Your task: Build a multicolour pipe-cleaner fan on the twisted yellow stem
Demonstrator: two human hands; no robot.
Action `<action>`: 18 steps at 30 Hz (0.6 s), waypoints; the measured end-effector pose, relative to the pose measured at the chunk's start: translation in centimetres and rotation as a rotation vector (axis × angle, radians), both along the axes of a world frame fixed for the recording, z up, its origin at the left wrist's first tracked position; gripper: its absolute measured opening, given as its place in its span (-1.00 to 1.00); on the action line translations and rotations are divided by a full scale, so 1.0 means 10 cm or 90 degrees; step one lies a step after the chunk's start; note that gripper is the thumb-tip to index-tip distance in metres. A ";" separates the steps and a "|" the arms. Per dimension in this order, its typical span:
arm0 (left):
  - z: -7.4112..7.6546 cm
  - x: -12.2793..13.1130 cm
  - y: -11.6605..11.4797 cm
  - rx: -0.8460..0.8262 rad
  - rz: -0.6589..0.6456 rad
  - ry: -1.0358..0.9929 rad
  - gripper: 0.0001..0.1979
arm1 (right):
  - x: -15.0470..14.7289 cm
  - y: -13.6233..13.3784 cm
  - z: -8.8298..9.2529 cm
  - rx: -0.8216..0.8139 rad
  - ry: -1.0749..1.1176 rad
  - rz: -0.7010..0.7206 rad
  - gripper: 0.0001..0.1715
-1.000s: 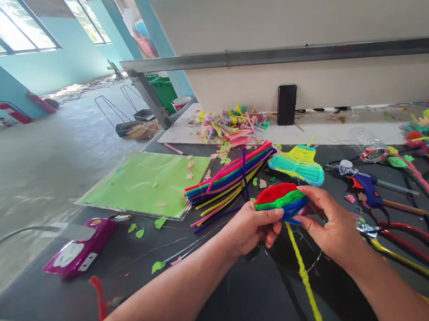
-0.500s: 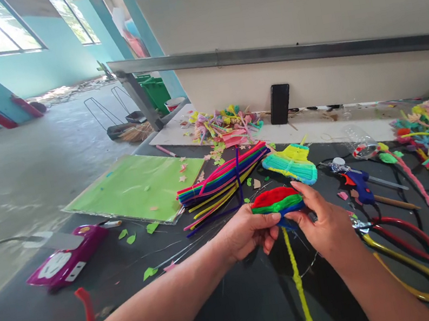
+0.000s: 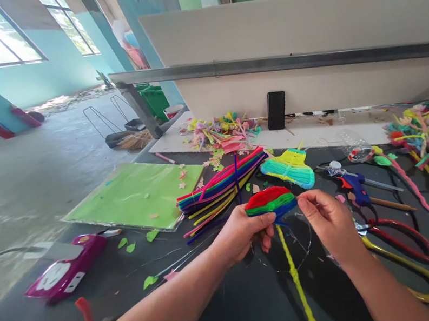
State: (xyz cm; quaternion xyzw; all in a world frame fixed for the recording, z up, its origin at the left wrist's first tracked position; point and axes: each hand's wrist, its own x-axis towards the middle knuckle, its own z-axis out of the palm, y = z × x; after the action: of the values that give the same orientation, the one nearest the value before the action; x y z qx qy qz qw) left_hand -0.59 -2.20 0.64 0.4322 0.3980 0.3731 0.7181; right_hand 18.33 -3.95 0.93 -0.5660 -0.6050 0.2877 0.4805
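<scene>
R hand (image 3: 329, 221) is off fan (image 3: 270, 200) now, fingers pinching wire (image 3: 308, 240), drawing it out; L hand (image 3: 239, 230) fingers clamp fan.

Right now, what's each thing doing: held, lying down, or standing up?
striped fuzzy piece, held above the table
left hand, gripping its left side
right hand, pinching its right edge
yellow stem, hanging from the piece
scissors, lying flat, untouched
glue gun, lying on its side
phone, propped upright, screen dark
</scene>
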 end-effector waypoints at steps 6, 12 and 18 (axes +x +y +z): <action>0.01 0.05 -0.05 0.016 -0.003 0.029 -0.72 | -0.05 0.01 0.01 -0.057 -0.034 -0.045 -0.63; 0.00 0.07 -0.06 0.003 -0.013 0.024 -0.70 | -0.01 0.08 -0.06 -0.135 0.001 -0.040 -0.58; 0.01 0.04 -0.04 -0.017 -0.025 0.002 -0.66 | 0.03 0.10 -0.12 -0.226 0.169 0.040 -0.64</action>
State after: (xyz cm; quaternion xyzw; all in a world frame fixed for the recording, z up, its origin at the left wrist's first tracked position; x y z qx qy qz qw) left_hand -0.14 -2.64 0.70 0.4311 0.3951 0.3528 0.7304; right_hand 18.67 -2.93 -0.29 -0.5796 -0.4941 0.4762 0.4394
